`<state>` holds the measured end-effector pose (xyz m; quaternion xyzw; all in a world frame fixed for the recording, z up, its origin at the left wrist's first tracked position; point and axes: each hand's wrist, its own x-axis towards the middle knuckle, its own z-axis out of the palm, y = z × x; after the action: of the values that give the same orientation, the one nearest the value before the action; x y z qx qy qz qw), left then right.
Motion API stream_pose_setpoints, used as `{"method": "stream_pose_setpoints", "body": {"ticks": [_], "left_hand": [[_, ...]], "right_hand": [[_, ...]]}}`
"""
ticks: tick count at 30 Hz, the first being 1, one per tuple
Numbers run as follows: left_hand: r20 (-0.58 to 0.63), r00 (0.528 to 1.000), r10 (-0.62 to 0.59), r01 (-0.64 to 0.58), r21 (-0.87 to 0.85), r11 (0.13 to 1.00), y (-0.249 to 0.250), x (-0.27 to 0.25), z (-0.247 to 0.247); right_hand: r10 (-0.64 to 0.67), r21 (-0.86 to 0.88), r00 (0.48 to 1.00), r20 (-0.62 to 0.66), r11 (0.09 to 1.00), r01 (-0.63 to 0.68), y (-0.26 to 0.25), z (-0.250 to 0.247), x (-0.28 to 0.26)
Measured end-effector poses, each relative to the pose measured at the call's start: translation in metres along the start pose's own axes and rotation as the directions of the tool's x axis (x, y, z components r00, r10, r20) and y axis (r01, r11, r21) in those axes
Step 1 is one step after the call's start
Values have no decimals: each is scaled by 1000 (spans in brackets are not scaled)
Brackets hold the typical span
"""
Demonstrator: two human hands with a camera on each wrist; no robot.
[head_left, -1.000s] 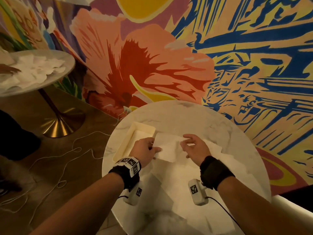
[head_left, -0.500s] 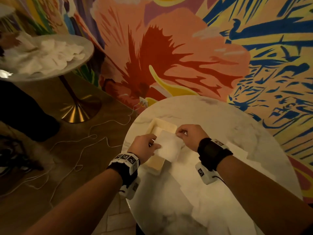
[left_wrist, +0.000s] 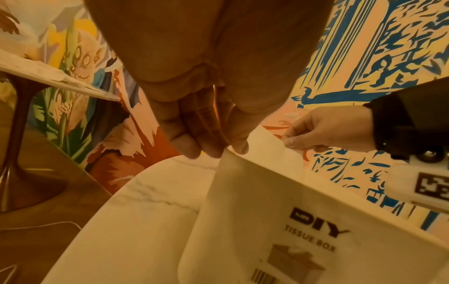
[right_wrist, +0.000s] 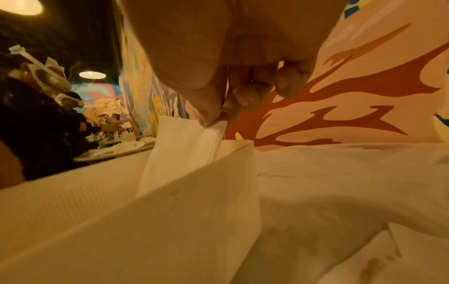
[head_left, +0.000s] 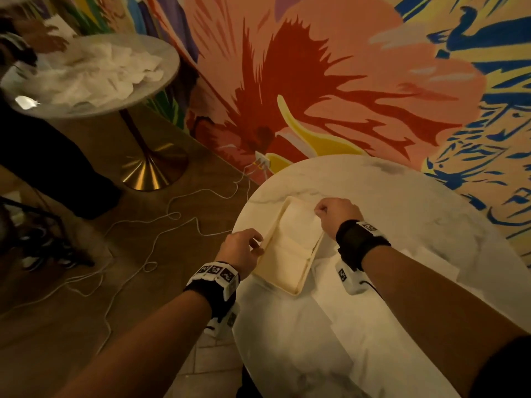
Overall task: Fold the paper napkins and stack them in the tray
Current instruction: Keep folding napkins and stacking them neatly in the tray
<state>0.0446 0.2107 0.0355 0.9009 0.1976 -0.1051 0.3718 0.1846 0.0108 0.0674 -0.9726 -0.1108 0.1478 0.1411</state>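
So the big round marble surface takes up most of the lower right of the head view, with loose unfolded napkins spread flat over the near part of it. Sitting at its left edge is the cream rectangular tray, long side running away from the person; its outer wall has a "DIY TISSUE BOX" label you can read from the left wrist camera. Inside the tray, at the far end, is the folded napkin, lying over white napkin paper already in there. The right hand is at the tray's far right corner, and its grip is clamped on the napkin: thumb and forefinger are pinched together on the napkin's upper corner, super clear in the right wrist view, where the paper hangs from the fingertips down behind the tray wall. So the napkin sits below and to the left of that pinch, mostly inside the tray. The left hand is at the tray's left rim, fingers curled, fingertips touching the wall's top edge, and I honestly can't tell if it's really gripping the rim or just touching it.
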Motion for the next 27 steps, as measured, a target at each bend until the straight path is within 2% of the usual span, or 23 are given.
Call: {"method": "stream_pose_setpoints", "body": {"ticks": [11, 20, 24, 27], "left_hand": [[15, 1000, -21, 21, -49, 999, -5, 6, 2], [21, 1000, -18, 18, -39, 999, -7, 8, 2], [22, 1000, -17, 17, -18, 1000, -6, 8, 1], [15, 1000, -4, 4, 23, 1000, -2, 4, -2]], "right_hand": [[16, -195, 991, 132, 981, 11, -10, 25, 23], [-9, -289, 993, 119, 956, 43, -8, 36, 29], [-35, -243, 993, 115, 968, 63, 1, 28, 23], [-48, -51, 998, 28, 997, 49, 11, 17, 13]]}}
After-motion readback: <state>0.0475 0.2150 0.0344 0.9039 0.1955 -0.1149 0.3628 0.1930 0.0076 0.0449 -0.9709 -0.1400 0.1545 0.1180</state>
